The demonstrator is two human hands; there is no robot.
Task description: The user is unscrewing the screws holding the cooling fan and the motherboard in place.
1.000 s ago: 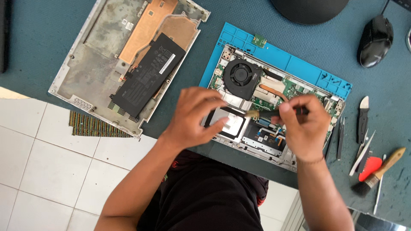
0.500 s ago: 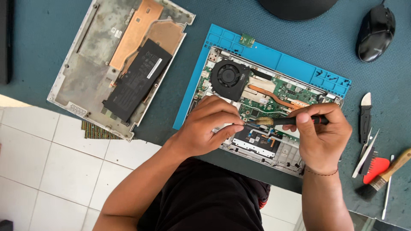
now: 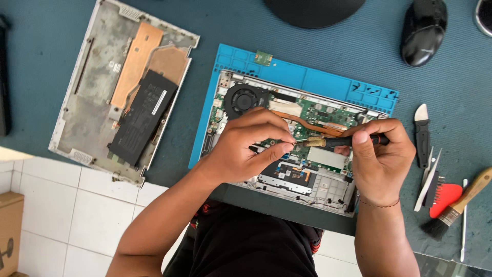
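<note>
An opened laptop (image 3: 328,174) lies on a blue work mat (image 3: 307,77), with its green circuit board, copper heat pipe and black fan (image 3: 241,97) bare. My right hand (image 3: 382,154) grips a black-handled screwdriver (image 3: 348,140) that points left over the board. My left hand (image 3: 251,141) pinches the screwdriver's brass-coloured tip end right above the board. What lies under the tip is hidden by my fingers.
The laptop's removed bottom cover (image 3: 123,87) with a black battery (image 3: 143,115) lies at the left. A black mouse (image 3: 423,31) sits at the top right. Pry tools (image 3: 423,133), a red bit holder (image 3: 443,197) and a brush (image 3: 456,205) lie at the right edge. White floor tiles (image 3: 72,215) show below.
Both hands shifted right over the board. My left hand left the silver plate and now pinches the screwdriver tip. The view moved closer over the laptop.
</note>
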